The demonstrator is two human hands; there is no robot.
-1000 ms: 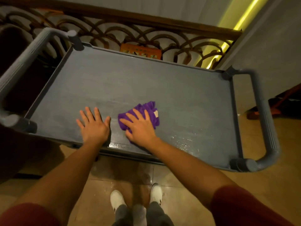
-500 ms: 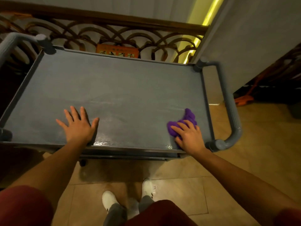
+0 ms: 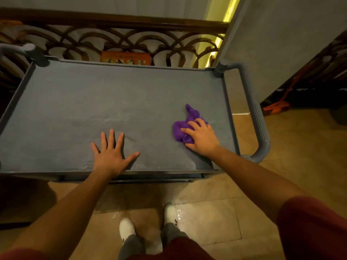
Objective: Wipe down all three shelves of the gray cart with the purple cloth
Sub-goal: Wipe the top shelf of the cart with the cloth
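The gray cart's top shelf (image 3: 116, 102) fills the middle of the head view, a flat tray with a low rim. My right hand (image 3: 201, 137) presses a crumpled purple cloth (image 3: 181, 126) onto the shelf near its right end, a tail of cloth sticking out past my fingers. My left hand (image 3: 111, 153) lies flat on the shelf near the front edge, fingers spread, holding nothing. A wet sheen shows along the front edge between my hands. The lower shelves are hidden under the top one.
A gray push handle (image 3: 253, 113) loops off the cart's right end; another handle (image 3: 16, 49) shows at the far left. A dark ornate railing (image 3: 131, 40) runs behind the cart. A wall (image 3: 277, 44) rises at right, with an orange tool (image 3: 276, 106) on the tiled floor.
My right hand carried the cloth from the shelf's middle to its right front corner, then a little back and leftward. My left hand stayed flat near the front edge. The view shifted rightward.
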